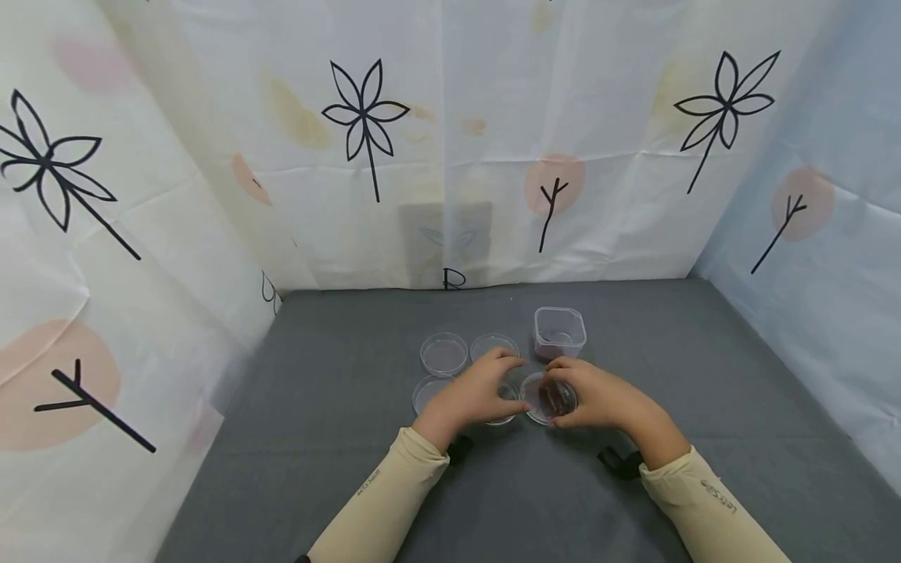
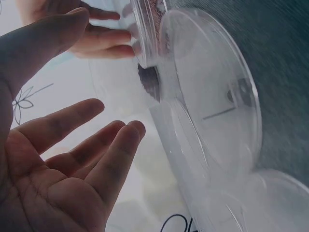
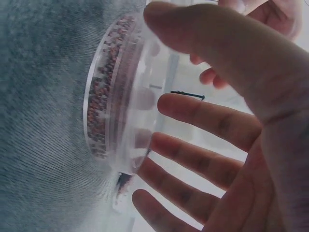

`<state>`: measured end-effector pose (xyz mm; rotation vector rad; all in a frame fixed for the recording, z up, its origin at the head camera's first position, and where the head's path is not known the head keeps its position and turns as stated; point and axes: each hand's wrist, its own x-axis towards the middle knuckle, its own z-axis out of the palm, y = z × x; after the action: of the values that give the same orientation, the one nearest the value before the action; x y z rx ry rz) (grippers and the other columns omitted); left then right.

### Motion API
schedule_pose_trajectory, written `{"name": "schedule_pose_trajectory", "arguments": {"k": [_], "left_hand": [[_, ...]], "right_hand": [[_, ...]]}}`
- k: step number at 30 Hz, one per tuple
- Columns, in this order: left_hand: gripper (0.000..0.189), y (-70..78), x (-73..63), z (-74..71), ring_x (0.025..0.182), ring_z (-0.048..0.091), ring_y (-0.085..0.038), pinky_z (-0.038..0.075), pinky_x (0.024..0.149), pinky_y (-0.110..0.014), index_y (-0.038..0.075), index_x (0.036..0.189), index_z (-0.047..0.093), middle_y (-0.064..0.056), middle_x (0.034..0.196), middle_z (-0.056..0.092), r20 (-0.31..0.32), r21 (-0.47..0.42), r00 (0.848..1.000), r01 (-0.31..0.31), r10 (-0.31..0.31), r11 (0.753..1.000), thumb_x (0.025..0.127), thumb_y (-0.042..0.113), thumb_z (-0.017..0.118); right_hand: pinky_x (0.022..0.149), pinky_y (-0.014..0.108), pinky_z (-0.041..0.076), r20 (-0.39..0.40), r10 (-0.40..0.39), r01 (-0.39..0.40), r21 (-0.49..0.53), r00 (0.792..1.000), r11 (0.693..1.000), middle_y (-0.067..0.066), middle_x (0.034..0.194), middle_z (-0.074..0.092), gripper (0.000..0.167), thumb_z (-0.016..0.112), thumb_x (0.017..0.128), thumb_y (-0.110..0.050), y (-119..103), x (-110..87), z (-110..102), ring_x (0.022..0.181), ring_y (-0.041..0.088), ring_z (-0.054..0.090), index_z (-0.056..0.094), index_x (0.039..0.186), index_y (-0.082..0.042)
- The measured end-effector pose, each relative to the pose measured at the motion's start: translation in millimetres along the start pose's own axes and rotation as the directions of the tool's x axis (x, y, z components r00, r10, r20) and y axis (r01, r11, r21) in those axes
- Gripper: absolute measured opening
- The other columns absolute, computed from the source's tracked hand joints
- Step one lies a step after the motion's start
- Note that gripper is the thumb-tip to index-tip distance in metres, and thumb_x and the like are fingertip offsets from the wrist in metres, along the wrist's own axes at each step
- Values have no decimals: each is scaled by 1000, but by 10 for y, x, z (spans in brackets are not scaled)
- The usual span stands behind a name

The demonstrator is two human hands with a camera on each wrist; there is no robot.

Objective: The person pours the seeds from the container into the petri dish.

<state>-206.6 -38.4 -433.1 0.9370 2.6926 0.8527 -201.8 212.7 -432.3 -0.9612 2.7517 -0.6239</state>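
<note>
A clear round petri dish point(image 1: 533, 403) stands on the grey table, with small reddish-brown grains point(image 3: 99, 106) inside. My right hand point(image 1: 598, 397) spans it from the right, thumb at the near rim and fingers at the far rim; they appear to pinch its clear edge. To the left, my left hand point(image 1: 479, 395) hovers over another clear dish point(image 2: 212, 87), thumb and fingers spread apart, holding nothing. That dish is partly hidden by the left hand in the head view.
More clear round dishes point(image 1: 445, 354) sit behind and left of the left hand. A square clear plastic tub point(image 1: 559, 332) with dark reddish contents low in it stands behind the right hand. Patterned white cloth point(image 1: 450, 141) walls in the back and sides.
</note>
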Motion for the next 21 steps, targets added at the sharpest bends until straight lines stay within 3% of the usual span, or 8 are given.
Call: {"name": "schedule_pose_trajectory", "arguments": {"k": [12, 21], "left_hand": [[67, -213, -247, -163, 135, 58, -29, 52, 110, -46, 2, 152, 56, -13, 151, 55, -36, -15, 999, 7, -8, 1000, 99, 34, 79], [62, -489, -553, -275, 133, 58, -35, 53, 108, -51, -1, 146, 60, -17, 144, 58, -122, 10, 993, 0, 2, 1000, 96, 29, 82]], "right_hand": [[91, 46, 56, -27, -14, 15, 51, 1000, 999, 9, 126, 66, 55, 96, 80, -31, 67, 12, 59, 108, 27, 66, 73, 123, -7], [94, 49, 56, -36, -38, 40, 45, 999, 998, 12, 127, 66, 56, 97, 79, -31, 89, -7, 59, 112, 31, 66, 74, 122, -5]]}}
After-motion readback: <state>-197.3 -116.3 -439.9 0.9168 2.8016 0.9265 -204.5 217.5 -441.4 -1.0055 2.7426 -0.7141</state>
